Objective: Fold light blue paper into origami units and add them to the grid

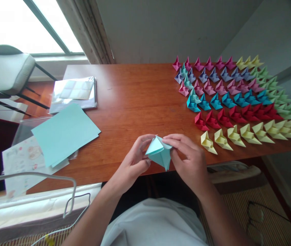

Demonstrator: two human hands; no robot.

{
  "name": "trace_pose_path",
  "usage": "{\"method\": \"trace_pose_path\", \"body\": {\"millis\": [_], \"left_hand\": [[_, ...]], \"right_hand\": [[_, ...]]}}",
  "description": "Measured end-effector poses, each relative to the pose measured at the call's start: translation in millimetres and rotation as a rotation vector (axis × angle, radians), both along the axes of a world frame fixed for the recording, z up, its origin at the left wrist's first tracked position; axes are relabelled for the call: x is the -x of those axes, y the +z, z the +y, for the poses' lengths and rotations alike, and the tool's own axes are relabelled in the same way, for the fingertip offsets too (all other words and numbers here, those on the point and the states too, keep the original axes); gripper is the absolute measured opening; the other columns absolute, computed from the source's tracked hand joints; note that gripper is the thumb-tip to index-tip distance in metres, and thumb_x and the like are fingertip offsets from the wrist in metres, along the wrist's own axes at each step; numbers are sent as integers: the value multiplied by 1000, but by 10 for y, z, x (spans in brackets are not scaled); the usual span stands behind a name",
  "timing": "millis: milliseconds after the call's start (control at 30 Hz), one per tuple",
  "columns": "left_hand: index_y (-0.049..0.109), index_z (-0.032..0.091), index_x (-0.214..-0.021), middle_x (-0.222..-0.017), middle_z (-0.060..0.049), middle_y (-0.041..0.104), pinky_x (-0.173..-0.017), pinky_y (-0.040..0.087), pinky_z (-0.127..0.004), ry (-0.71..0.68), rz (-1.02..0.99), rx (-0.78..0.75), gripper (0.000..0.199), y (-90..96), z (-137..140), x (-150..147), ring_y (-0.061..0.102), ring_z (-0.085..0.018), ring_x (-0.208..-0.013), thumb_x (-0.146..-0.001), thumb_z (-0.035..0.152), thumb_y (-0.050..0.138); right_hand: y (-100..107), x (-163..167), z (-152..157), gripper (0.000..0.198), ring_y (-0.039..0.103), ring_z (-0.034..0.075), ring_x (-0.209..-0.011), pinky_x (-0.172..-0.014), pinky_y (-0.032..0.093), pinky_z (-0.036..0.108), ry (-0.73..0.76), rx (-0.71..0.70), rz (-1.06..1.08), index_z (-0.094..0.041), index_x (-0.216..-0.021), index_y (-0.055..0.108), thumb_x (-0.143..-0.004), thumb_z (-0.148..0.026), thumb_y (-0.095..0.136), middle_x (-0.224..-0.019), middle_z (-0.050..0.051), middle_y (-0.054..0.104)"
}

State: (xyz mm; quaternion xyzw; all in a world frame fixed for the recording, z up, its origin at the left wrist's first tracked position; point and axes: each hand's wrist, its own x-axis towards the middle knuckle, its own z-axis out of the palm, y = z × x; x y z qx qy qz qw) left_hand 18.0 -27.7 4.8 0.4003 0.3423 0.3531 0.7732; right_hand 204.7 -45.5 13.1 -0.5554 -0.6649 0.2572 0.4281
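Observation:
A pale turquoise folded paper piece (pixel 160 152) is held between my two hands above the table's front edge, one of its points facing down toward me. My left hand (pixel 136 159) grips its left side, with the thumb low and the fingers curled behind. On the other side, my right hand (pixel 186 152) pinches the upper right corner between thumb and fingers. Flat sheets of the same turquoise paper (pixel 66 135) lie on the table to the left. Folded paper boats stand in coloured rows to the right, the nearest being a yellow boat (pixel 208 142).
Behind the sheets lies a clear-wrapped stack (pixel 91 92) with a creased paper on top. A printed sheet (pixel 27 160) juts over the table's left edge. A white cable (pixel 58 176) loops at lower left. A chair (pixel 9 73) stands by the window. Glasses (pixel 255 213) rest at lower right.

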Motion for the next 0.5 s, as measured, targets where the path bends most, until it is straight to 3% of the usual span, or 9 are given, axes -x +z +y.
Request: {"method": "trace_pose_path", "body": {"millis": [200, 333, 500], "left_hand": [[53, 27, -135, -127, -8, 61, -95, 52, -38, 71, -128, 261, 42, 45, -32, -73, 59, -24, -113, -98, 48, 50], [59, 25, -128, -114, -7, 63, -80, 55, -30, 31, -72, 312, 41, 92, -30, -133, 62, -20, -97, -94, 46, 61], [62, 21, -122, -106, -5, 63, -69, 52, -22, 15, 64, 257, 42, 110, -26, -151, 58, -15, -84, -86, 38, 73]], "right_hand": [[-55, 34, -83, 39, 69, 18, -103, -89, 57, 32, -2, -224, -143, -27, -113, 71, -92, -3, 50, -111, 7, 71], [-97, 41, -98, 40, 68, 19, -108, -91, 57, 31, 39, -359, -217, -23, -116, 70, -89, 2, 54, -114, 10, 70], [-94, 12, -122, 46, 68, 19, -109, -93, 57, 33, 32, -325, -172, -23, -119, 68, -86, 4, 52, -116, 9, 70]]}}
